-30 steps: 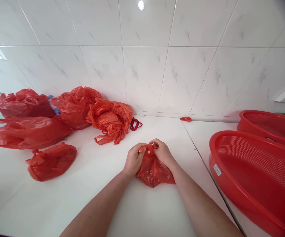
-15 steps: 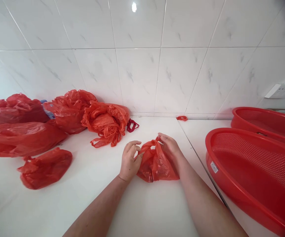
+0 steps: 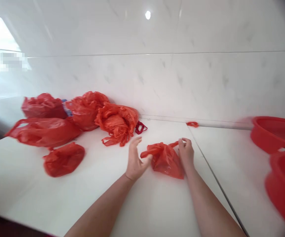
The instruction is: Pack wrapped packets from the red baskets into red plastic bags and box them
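Observation:
A small red plastic bag (image 3: 167,163) lies on the white table between my hands, its top gathered together in the middle. My left hand (image 3: 136,161) is open, fingers raised and spread, with the thumb against the bag's left handle. On the other side, my right hand (image 3: 186,154) pinches the end of the right handle, which is stretched out from the gathered top. What the bag contains is hidden.
Several filled red bags (image 3: 48,131) and a bunch of crumpled red bags (image 3: 119,126) lie on the left. A dark red strap (image 3: 140,127) and a red loop (image 3: 193,124) sit near the tiled wall (image 3: 194,72). Red baskets (image 3: 262,138) stand right.
The view has swung left. My left fingers have spread from their pinch at the handle. The bag's top is now gathered, with its handles pulled out to either side.

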The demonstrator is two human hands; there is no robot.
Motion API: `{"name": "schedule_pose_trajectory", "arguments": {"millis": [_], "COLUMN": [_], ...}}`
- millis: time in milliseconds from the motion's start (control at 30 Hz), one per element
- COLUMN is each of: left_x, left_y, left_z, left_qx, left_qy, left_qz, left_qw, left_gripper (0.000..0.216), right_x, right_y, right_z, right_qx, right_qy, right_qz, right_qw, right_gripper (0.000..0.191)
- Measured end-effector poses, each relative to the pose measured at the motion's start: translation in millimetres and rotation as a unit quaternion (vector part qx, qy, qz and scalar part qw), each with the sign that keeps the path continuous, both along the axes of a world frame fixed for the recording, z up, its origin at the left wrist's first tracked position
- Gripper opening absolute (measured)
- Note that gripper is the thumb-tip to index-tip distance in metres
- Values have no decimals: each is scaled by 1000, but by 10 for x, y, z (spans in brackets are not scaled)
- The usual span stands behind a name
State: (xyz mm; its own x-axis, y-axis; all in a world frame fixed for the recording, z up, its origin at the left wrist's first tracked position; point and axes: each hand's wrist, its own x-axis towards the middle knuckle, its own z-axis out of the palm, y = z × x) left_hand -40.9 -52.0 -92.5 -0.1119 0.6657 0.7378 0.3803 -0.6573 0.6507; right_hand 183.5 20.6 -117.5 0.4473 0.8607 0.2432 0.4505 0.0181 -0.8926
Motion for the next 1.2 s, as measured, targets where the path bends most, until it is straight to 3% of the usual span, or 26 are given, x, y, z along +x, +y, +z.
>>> {"name": "schedule_pose_trajectory", "arguments": {"millis": [33, 167, 267, 367, 567, 700, 800, 900, 967, 1067, 1200], "left_x": [34, 166, 153, 21, -540, -1141, -1578, -1882, -2028, -2254, -2597], "left_y": [-24, -25, 45, 32, -431, -748, -881, -948, -951, -891, -753], "left_z": [0, -61, -134, -128, 93, 100, 45, 30, 55, 111, 155], "left_qx": [-2, -47, -70, -99, -161, -149, -119, -105, -124, -187, -292], "left_qy": [26, 180, 244, 221, 176, 157, 163, 175, 163, 144, 167], "left_qz": [-11, -79, -94, -57, 30, 194, 358, 510, 576, 589, 479], "left_qw": [1000, 979, 963, 969, 971, 957, 912, 835, 791, 773, 811], "left_gripper": [66, 99, 65, 28, 26, 29, 36, 68, 89, 107, 111], "right_x": [-25, -257, -431, -441, -300, -378, -426, -425, -416, -419, -437], "right_y": [-19, -57, -78, -86, -82, -85, -79, -62, -47, -28, -18], "right_z": [2, 4, 22, 58, 97, 58, 22, -6, -24, -49, -66], "right_qx": [-10, -66, -86, -91, -117, -90, -74, -79, -85, -89, -78], "right_qy": [-19, -69, -71, -54, -5, -57, -91, -116, -129, -142, -163], "right_qz": [10, 234, 308, 292, 220, 238, 249, 254, 257, 266, 287], "right_qw": [1000, 968, 945, 950, 969, 965, 961, 957, 954, 949, 941], "right_gripper": [45, 45, 42, 42, 41, 38, 36, 35, 35, 34, 32]}}
